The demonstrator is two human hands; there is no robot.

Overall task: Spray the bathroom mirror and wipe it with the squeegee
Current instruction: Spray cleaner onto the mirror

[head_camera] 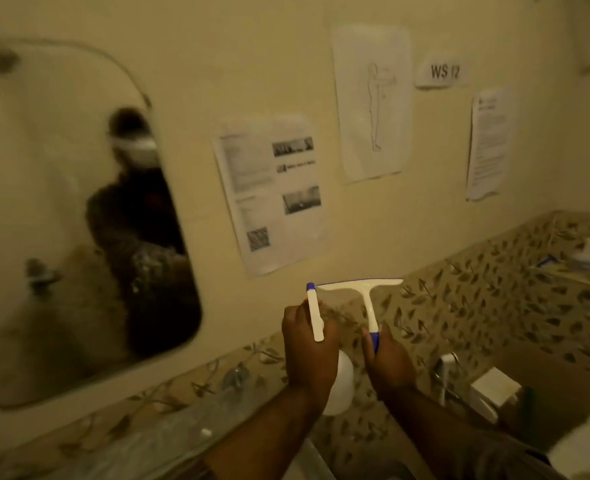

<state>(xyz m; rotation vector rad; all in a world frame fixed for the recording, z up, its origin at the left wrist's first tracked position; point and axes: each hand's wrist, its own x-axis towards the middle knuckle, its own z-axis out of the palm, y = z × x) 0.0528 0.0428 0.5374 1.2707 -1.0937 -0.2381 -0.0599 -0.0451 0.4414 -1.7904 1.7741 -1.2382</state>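
The bathroom mirror (61, 220) hangs on the wall at the left, rounded at its corners, and reflects a person. My left hand (309, 344) grips a white spray bottle (338, 386) by its neck; the white trigger with a blue nozzle (312, 310) sticks up above my fingers. My right hand (387, 362) holds a white squeegee (363, 289) by its blue handle end, blade on top and level. Both hands are low in the middle, to the right of the mirror and apart from it.
Printed paper sheets (273, 195) and a "WS 12" label (442, 72) are stuck on the wall. A leaf-patterned tile band (477, 299) runs below. A tap (446, 372) and a white box (494, 389) sit at the lower right.
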